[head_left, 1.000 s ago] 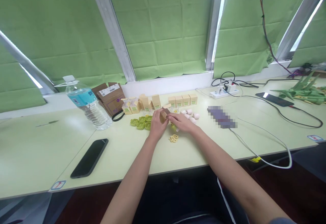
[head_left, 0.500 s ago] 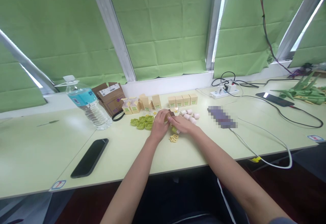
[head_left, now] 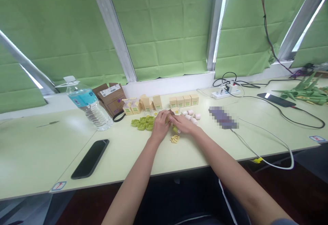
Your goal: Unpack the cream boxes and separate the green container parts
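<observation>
My left hand point(head_left: 161, 125) and my right hand point(head_left: 182, 123) meet at mid-table, both closed around a small brown cardboard box point(head_left: 171, 112). Most of the box is hidden behind the fingers. Green flower-shaped cups point(head_left: 141, 126) lie just left of my left hand. By my right hand are several pale pink, rounded pieces point(head_left: 194, 120), and a green piece point(head_left: 175, 129) shows partly beneath it. A small heap of yellow loops point(head_left: 175, 139) lies nearer me. Behind the hands stand small cream boxes with raised flaps point(head_left: 135, 107) and a row of closed cream boxes point(head_left: 180, 101).
A water bottle point(head_left: 89, 107) and a larger open carton point(head_left: 110, 100) stand at the left. A black phone point(head_left: 90, 159) lies near the front edge. To the right are a blurred-out device point(head_left: 223, 117), a power strip point(head_left: 225, 92), cables, another phone point(head_left: 276, 100) and green pieces point(head_left: 307, 92).
Both hands keep their place, with only slight finger movement around the small box. Nothing else has visibly moved.
</observation>
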`<state>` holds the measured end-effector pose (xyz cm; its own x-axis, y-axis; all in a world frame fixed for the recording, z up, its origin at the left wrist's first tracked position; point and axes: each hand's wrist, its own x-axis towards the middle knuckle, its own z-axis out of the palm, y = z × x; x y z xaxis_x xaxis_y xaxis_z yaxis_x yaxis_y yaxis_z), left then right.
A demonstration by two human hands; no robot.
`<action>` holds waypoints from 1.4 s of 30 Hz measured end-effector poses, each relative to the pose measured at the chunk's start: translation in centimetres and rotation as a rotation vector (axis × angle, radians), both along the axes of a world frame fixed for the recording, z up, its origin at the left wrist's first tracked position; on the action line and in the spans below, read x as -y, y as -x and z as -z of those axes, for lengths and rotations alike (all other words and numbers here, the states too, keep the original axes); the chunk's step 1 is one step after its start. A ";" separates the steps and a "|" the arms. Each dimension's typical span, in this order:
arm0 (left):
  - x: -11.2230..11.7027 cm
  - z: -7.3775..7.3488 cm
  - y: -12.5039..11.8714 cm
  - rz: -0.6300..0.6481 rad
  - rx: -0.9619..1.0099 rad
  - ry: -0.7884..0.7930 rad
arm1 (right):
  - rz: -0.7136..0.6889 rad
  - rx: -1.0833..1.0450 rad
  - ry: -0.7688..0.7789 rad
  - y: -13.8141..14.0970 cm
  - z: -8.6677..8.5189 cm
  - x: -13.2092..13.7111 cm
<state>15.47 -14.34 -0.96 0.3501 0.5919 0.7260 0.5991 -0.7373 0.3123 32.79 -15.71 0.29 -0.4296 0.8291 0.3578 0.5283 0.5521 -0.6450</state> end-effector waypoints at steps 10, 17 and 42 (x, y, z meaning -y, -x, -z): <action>0.0 -0.2 0.2 -0.049 0.014 0.009 | 0.072 0.003 -0.055 0.0 -0.6 0.3; 0.1 -0.2 0.0 -0.065 0.007 0.012 | 0.122 -0.015 -0.101 0.1 -0.7 0.4; 0.2 -0.5 0.4 -0.041 -0.006 0.024 | 0.082 0.066 0.029 0.2 0.2 0.2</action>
